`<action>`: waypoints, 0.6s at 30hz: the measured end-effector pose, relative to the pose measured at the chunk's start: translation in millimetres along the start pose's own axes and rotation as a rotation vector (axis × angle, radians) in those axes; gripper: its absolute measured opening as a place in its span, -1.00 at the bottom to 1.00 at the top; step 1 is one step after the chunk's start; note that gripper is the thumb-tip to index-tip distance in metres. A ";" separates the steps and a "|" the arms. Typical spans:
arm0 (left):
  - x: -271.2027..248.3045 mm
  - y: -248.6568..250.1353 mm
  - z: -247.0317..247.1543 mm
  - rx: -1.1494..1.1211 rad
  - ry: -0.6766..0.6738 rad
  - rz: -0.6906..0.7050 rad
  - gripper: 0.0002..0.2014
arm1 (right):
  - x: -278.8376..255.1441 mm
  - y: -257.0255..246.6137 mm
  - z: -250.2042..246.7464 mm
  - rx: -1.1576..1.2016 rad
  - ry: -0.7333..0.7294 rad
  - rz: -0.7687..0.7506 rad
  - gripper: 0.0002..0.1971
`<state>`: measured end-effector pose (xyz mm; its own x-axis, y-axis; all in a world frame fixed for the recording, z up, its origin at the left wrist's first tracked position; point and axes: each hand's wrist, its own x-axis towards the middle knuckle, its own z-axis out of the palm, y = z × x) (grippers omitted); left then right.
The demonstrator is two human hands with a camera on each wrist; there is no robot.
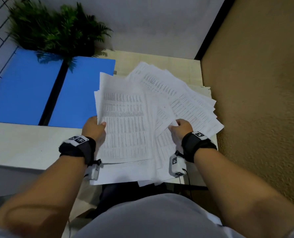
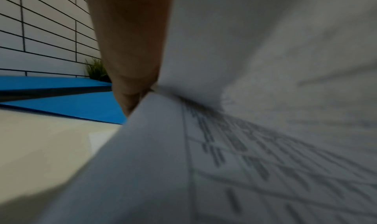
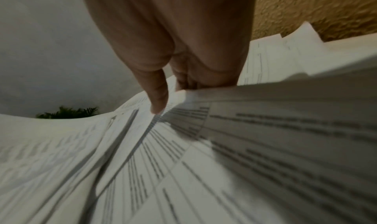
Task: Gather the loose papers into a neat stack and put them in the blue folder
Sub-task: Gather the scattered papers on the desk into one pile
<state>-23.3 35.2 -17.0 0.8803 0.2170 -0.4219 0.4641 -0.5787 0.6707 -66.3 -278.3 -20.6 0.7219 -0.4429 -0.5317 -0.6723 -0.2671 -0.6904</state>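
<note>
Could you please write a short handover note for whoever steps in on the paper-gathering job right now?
Left hand: grips the left edge of the papers, thumb on top.
Right hand: holds the fanned sheets on the right side, fingers curled into them.
Blue folder: lies open and flat on the desk, left of the papers, with nothing in it; a potted plant overhangs its far edge.
Done: the sheets are pulled together into one pile between both hands.
Left: the pile is fanned out to the right, so square the edges, then lay the stack in the folder.
</note>
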 end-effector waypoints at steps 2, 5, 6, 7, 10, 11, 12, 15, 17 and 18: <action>1.2 6.3 0.7 0.086 -0.057 0.050 -0.68 | -1.7 0.2 -0.3 -0.013 0.008 -0.034 -0.81; 2.2 11.5 0.7 0.162 -0.100 0.084 -0.75 | -2.1 4.2 -4.2 -0.015 0.097 0.001 -0.77; 4.5 10.4 1.8 0.232 -0.094 0.113 -0.73 | -1.8 7.1 -4.7 -0.010 0.154 0.009 -0.77; 5.7 10.0 1.3 0.292 -0.084 0.135 -0.69 | -2.0 9.9 -5.0 0.014 0.200 0.040 -0.78; 9.0 7.6 2.8 0.230 -0.101 0.115 -0.62 | -5.7 15.8 1.4 0.177 0.218 0.117 -0.79; 9.8 6.0 4.9 0.175 -0.106 0.078 -0.68 | -8.3 16.1 5.2 0.211 0.167 0.135 -0.73; 11.5 4.0 6.8 0.107 -0.114 0.049 -0.76 | -10.0 14.5 9.2 0.254 0.129 0.141 -0.61; -0.5 8.4 10.6 -0.176 -0.178 -0.044 -0.85 | -8.2 16.2 21.1 0.411 0.078 0.124 -0.45; -5.3 6.6 14.3 -0.347 -0.223 -0.098 -0.88 | -6.3 14.0 16.3 0.385 0.103 0.074 -0.87; -7.9 6.4 14.5 -0.385 -0.250 -0.098 -0.86 | -3.9 10.6 11.5 0.319 0.145 0.032 -0.65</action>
<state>-28.8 18.3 -18.2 0.8017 0.0330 -0.5968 0.5882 -0.2209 0.7779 -74.3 -269.6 -31.5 0.6555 -0.5694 -0.4961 -0.5926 0.0193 -0.8052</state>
